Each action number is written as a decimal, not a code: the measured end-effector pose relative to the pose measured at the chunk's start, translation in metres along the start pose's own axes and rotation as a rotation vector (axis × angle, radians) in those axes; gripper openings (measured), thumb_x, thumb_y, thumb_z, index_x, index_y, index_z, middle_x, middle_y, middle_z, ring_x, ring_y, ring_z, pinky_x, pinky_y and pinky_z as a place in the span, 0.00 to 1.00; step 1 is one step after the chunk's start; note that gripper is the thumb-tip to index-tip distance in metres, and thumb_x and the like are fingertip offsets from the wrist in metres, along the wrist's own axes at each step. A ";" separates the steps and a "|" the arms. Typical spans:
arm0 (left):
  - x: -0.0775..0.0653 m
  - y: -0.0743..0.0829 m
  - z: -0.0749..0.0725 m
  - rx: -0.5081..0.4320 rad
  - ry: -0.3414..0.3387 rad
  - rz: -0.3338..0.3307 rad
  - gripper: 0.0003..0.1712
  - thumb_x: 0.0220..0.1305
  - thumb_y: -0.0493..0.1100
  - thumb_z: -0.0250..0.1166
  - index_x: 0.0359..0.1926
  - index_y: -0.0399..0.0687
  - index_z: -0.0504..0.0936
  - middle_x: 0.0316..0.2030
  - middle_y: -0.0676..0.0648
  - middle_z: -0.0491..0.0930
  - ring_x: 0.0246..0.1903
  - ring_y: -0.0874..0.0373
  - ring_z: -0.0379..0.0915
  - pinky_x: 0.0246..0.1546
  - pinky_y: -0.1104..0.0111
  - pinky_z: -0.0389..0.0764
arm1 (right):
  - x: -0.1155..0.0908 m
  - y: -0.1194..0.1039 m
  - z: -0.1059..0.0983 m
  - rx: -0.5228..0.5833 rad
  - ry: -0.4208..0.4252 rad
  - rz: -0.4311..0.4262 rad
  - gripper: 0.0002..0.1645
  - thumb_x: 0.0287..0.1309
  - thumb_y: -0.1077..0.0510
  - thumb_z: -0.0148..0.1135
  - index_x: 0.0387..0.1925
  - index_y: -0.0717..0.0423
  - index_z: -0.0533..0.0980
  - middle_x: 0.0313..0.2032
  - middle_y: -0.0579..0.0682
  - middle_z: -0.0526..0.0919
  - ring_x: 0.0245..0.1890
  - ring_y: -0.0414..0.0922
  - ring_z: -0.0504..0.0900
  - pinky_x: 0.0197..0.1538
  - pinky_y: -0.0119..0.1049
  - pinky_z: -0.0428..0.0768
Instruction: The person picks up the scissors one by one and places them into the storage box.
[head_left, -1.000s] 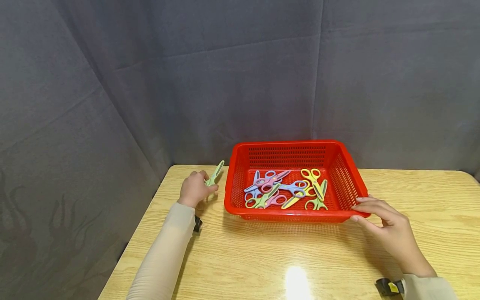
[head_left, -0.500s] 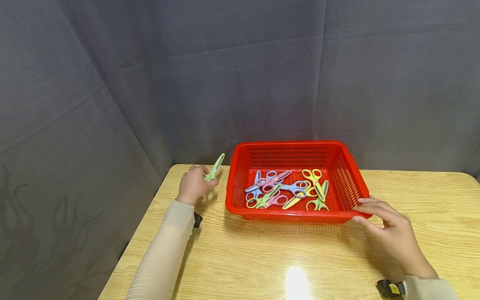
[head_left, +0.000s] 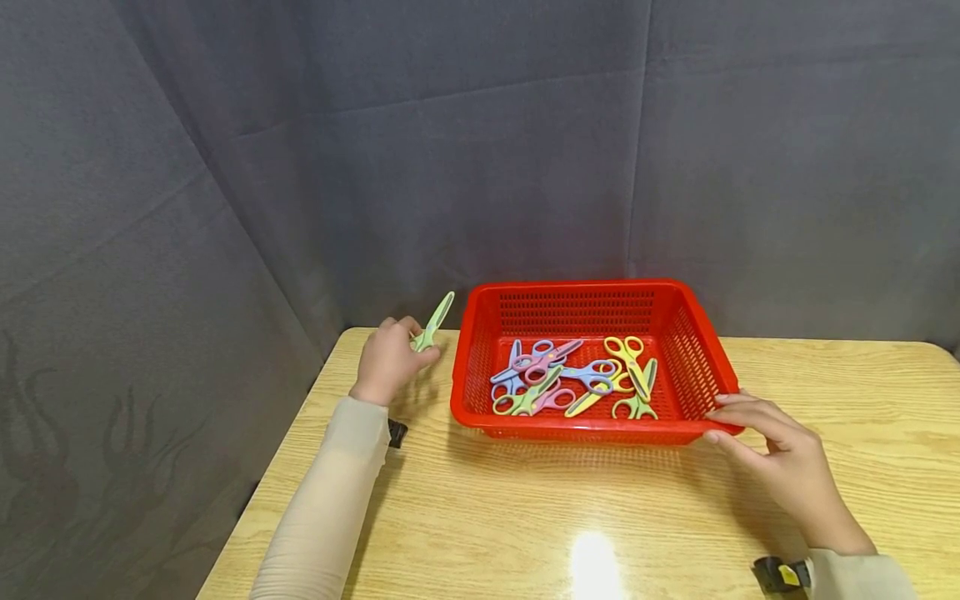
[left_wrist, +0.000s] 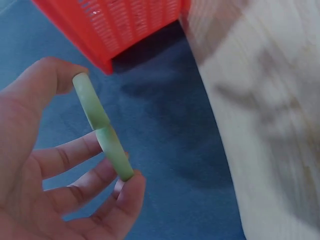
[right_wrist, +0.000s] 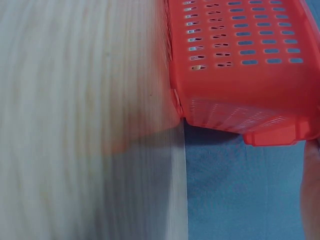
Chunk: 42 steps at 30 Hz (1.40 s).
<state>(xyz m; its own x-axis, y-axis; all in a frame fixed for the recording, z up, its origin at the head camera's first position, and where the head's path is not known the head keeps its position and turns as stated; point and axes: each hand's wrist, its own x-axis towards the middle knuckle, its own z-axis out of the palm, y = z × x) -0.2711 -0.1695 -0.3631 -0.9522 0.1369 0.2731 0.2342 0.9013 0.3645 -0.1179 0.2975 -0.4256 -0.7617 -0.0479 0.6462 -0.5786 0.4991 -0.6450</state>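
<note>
My left hand (head_left: 386,358) is beyond the left side of the red basket and pinches light green scissors (head_left: 435,321), their blades pointing up and away. The left wrist view shows the scissors' handle loops (left_wrist: 116,152) edge-on between thumb and fingers. At the basket's (head_left: 570,428) front right corner, my right hand (head_left: 791,467) grips the rim, thumb outside and fingers over the edge. Inside the basket lie several scissors in a loose pile: yellow scissors (head_left: 636,375), blue scissors (head_left: 592,377), pink scissors (head_left: 551,400) and green scissors (head_left: 525,404). Only a sliver of the right hand (right_wrist: 311,195) appears in its wrist view.
The basket stands on a light wooden table (head_left: 480,517), near its back edge. A grey curtain (head_left: 480,167) hangs behind the table and along its left side. Each wrist carries a black strapped device (head_left: 780,575).
My left hand has risen slightly and away from me, lifting the green scissors so their tip is higher. The right hand and the basket have stayed in place.
</note>
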 end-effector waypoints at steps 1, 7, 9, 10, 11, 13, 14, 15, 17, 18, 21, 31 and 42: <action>0.000 0.002 -0.001 0.000 -0.001 0.002 0.21 0.57 0.50 0.72 0.43 0.36 0.84 0.32 0.40 0.77 0.27 0.46 0.72 0.32 0.54 0.77 | 0.000 -0.001 0.000 -0.002 -0.004 0.003 0.28 0.32 0.85 0.74 0.39 0.63 0.86 0.49 0.51 0.86 0.60 0.38 0.78 0.64 0.24 0.70; 0.001 0.014 -0.007 0.008 -0.004 0.014 0.22 0.58 0.51 0.70 0.43 0.37 0.84 0.34 0.39 0.79 0.29 0.47 0.73 0.33 0.55 0.78 | 0.000 -0.003 -0.001 0.010 -0.012 0.020 0.27 0.33 0.85 0.74 0.39 0.64 0.86 0.48 0.57 0.86 0.60 0.40 0.78 0.65 0.26 0.70; 0.001 0.017 -0.009 0.009 -0.006 0.018 0.22 0.58 0.51 0.69 0.43 0.37 0.84 0.35 0.40 0.79 0.30 0.47 0.73 0.34 0.56 0.78 | 0.001 -0.003 -0.001 0.019 -0.010 0.024 0.28 0.33 0.86 0.73 0.40 0.64 0.86 0.48 0.57 0.86 0.60 0.40 0.78 0.65 0.25 0.70; 0.001 0.019 -0.009 0.010 -0.008 0.019 0.22 0.58 0.51 0.69 0.43 0.37 0.84 0.34 0.40 0.79 0.30 0.47 0.73 0.34 0.57 0.77 | 0.001 -0.003 -0.001 0.022 -0.010 0.025 0.28 0.33 0.86 0.73 0.40 0.64 0.86 0.48 0.56 0.86 0.60 0.40 0.78 0.65 0.25 0.70; 0.001 0.021 -0.010 0.010 -0.008 0.021 0.21 0.58 0.51 0.69 0.43 0.37 0.84 0.34 0.40 0.79 0.30 0.47 0.73 0.34 0.57 0.77 | 0.001 -0.002 -0.001 0.025 -0.009 0.024 0.28 0.33 0.86 0.73 0.40 0.64 0.86 0.49 0.55 0.86 0.60 0.40 0.78 0.65 0.25 0.70; 0.001 0.024 -0.011 0.011 -0.010 0.026 0.22 0.58 0.52 0.69 0.43 0.38 0.84 0.34 0.40 0.79 0.31 0.47 0.73 0.33 0.57 0.77 | 0.001 -0.001 0.000 0.025 -0.007 0.019 0.28 0.33 0.86 0.73 0.40 0.65 0.86 0.49 0.52 0.86 0.60 0.39 0.78 0.65 0.25 0.70; 0.001 0.025 -0.012 0.016 -0.008 0.032 0.22 0.58 0.52 0.69 0.43 0.38 0.84 0.35 0.40 0.79 0.31 0.46 0.73 0.34 0.57 0.77 | 0.001 -0.001 0.000 0.027 -0.007 0.022 0.28 0.33 0.86 0.73 0.40 0.65 0.86 0.50 0.50 0.86 0.60 0.39 0.78 0.65 0.25 0.69; 0.001 0.027 -0.013 0.020 -0.007 0.036 0.22 0.58 0.52 0.69 0.44 0.38 0.84 0.35 0.40 0.80 0.31 0.46 0.74 0.34 0.57 0.77 | 0.001 0.000 0.000 0.026 -0.006 0.011 0.28 0.32 0.86 0.73 0.40 0.65 0.86 0.50 0.50 0.86 0.60 0.39 0.78 0.65 0.25 0.69; 0.000 0.029 -0.015 0.023 -0.007 0.044 0.22 0.58 0.53 0.69 0.44 0.38 0.84 0.37 0.39 0.80 0.32 0.45 0.75 0.34 0.56 0.78 | 0.001 0.000 0.001 0.024 -0.002 -0.001 0.28 0.32 0.86 0.74 0.40 0.65 0.86 0.50 0.49 0.86 0.60 0.38 0.78 0.65 0.25 0.70; -0.001 0.031 -0.015 0.026 -0.009 0.047 0.22 0.58 0.53 0.69 0.44 0.38 0.84 0.37 0.39 0.81 0.33 0.45 0.76 0.35 0.55 0.78 | 0.001 0.000 0.001 0.025 -0.002 -0.002 0.28 0.31 0.86 0.74 0.39 0.65 0.86 0.50 0.49 0.86 0.60 0.38 0.78 0.65 0.25 0.70; -0.002 0.036 -0.017 0.029 -0.012 0.058 0.22 0.57 0.53 0.69 0.44 0.39 0.84 0.38 0.39 0.81 0.34 0.43 0.77 0.36 0.54 0.79 | 0.002 -0.002 0.001 0.018 -0.007 0.012 0.28 0.32 0.85 0.74 0.39 0.64 0.86 0.49 0.50 0.86 0.59 0.38 0.78 0.65 0.25 0.70; -0.003 0.069 -0.017 0.006 -0.038 0.111 0.23 0.59 0.54 0.70 0.46 0.40 0.83 0.37 0.43 0.80 0.31 0.48 0.73 0.34 0.58 0.77 | 0.002 -0.002 0.000 0.012 0.002 0.001 0.29 0.31 0.86 0.74 0.39 0.64 0.86 0.49 0.49 0.86 0.59 0.38 0.78 0.64 0.24 0.70; -0.007 0.100 -0.019 0.013 -0.059 0.158 0.21 0.59 0.54 0.70 0.46 0.43 0.83 0.33 0.47 0.75 0.32 0.51 0.71 0.36 0.60 0.75 | 0.000 0.000 0.000 -0.015 0.012 0.020 0.29 0.30 0.85 0.75 0.38 0.63 0.86 0.49 0.43 0.86 0.59 0.36 0.78 0.63 0.22 0.69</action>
<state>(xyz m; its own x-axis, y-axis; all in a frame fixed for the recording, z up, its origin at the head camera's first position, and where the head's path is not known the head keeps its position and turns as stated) -0.2375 -0.0880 -0.3111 -0.9138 0.3005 0.2732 0.3794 0.8717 0.3101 -0.1181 0.2971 -0.4254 -0.7696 -0.0277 0.6380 -0.5588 0.5129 -0.6517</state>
